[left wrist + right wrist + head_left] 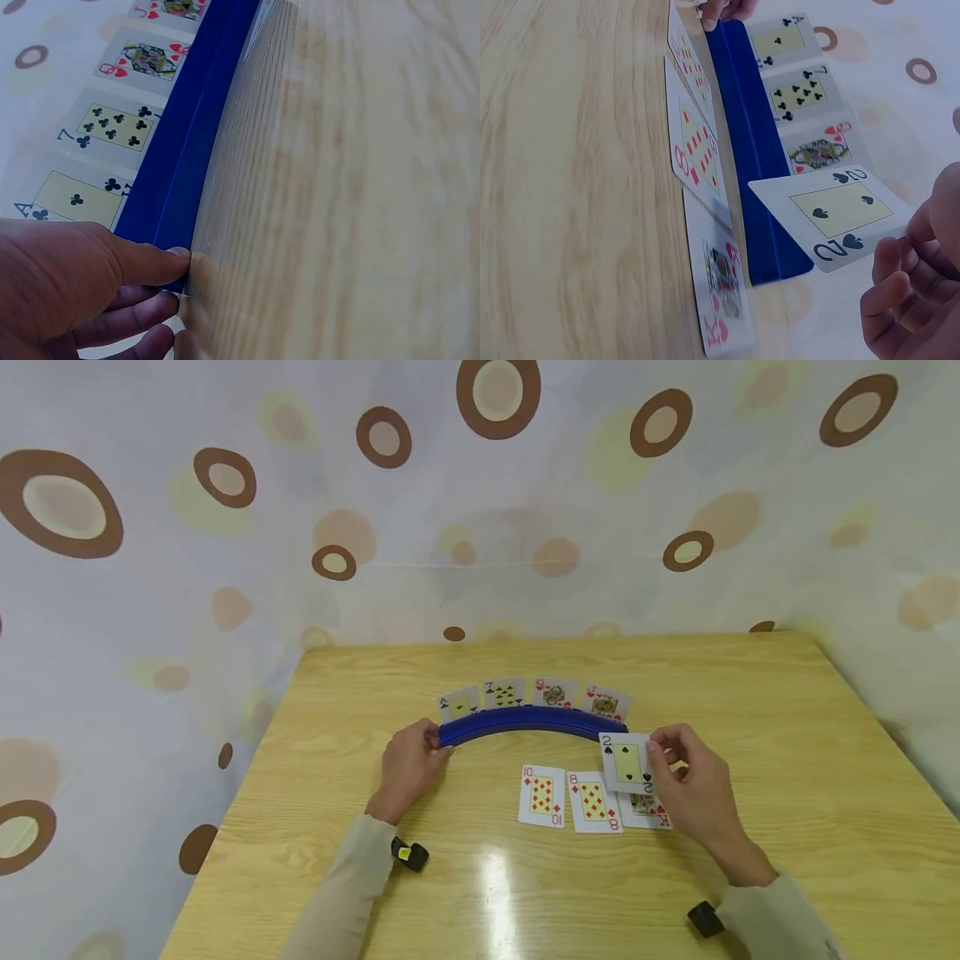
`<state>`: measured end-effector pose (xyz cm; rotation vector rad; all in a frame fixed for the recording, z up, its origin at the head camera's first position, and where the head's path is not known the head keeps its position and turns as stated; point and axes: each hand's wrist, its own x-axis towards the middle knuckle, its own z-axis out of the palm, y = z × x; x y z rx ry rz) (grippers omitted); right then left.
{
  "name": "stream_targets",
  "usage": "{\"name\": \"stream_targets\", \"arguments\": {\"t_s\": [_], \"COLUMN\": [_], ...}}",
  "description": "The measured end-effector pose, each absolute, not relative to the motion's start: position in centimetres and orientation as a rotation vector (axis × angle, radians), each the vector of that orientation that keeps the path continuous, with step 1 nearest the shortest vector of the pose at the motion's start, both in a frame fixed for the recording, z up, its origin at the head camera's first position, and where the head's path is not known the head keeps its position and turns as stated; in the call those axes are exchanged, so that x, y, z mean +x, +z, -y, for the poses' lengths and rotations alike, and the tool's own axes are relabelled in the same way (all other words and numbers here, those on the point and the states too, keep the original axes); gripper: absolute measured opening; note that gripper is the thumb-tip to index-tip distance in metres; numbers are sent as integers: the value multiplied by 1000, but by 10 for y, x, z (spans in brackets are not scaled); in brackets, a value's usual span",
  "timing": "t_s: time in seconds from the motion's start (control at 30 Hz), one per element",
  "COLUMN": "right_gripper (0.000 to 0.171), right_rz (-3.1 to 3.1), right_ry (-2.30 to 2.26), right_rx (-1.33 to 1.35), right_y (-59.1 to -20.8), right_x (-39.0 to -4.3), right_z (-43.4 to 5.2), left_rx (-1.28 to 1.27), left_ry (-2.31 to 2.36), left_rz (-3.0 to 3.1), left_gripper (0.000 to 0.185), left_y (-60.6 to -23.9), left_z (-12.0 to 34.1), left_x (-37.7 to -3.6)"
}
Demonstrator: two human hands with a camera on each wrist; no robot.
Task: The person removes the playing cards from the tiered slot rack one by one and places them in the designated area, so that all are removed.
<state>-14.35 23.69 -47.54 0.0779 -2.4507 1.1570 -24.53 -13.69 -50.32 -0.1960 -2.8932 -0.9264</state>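
Note:
A curved blue card holder point(534, 719) stands on the table with the ace of clubs point(459, 703), seven of clubs point(504, 692), queen of hearts point(555, 693) and jack of hearts point(607, 702) upright in it. My left hand point(408, 764) pinches the holder's left end, thumb point(161, 262) on its front face. Between thumb and fingers, my right hand point(697, 789) holds the two of spades point(627, 762) by its right edge. That card hangs face toward me near the holder's right end and overlaps a red king point(647, 818) in the head view.
Face up on the table before the holder lie the ten of diamonds point(542, 797) and eight of diamonds point(594, 803), in a row with the king. A patterned cloth point(495, 577) hangs behind the wooden table point(480, 885) and along its sides.

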Motion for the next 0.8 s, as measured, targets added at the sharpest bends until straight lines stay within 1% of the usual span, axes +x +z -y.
{"name": "stream_targets", "arguments": {"t_s": [0.13,0.33,0.8], "right_gripper": [15,17,25], "right_rz": [2498,2550,2742], "right_ry": [1153,1073,1007], "right_rx": [28,-70,-155], "right_y": [-476,-479,-482], "right_x": [-139,-135,-132], "right_z": [-246,-264,-307], "left_rx": [-174,-213,-233], "left_ry": [-923,-919,-925], "left_rz": [2889,2882,2877], "left_gripper": [28,28,27], "left_y": [-502,-500,-503], "left_z": [141,141,138], "left_x": [-242,-242,-244]}}
